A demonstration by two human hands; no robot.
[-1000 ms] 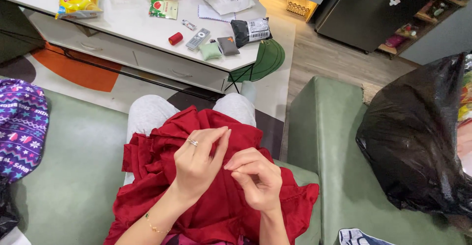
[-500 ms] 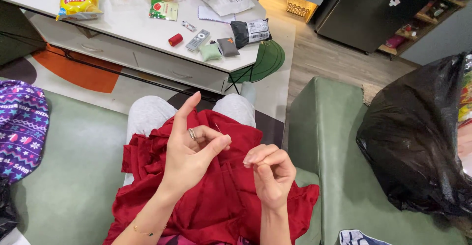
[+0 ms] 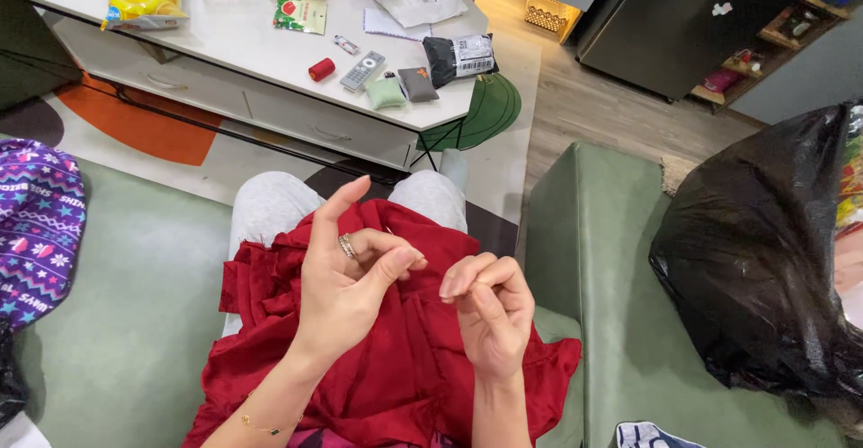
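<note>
A crumpled red cloth lies across my lap on grey trousers. Both hands hover just above it, a short gap between them. My left hand wears a ring, with its index finger pointing up. Its thumb is pinched against the middle fingers on a thin pale needle that barely shows above the fingertips. My right hand is curled, thumb pressed to the bent index finger. Nothing can be made out between those fingertips, and any thread is too fine to see.
I sit on a green sofa. A patterned purple cushion lies at the left and a full black plastic bag at the right. The white low table ahead carries a red thread spool, a remote, small pouches and snack packets.
My hands, close together over the cloth a second ago, have drawn apart. The left hand rose and its index finger straightened. The right hand shifted slightly to the right.
</note>
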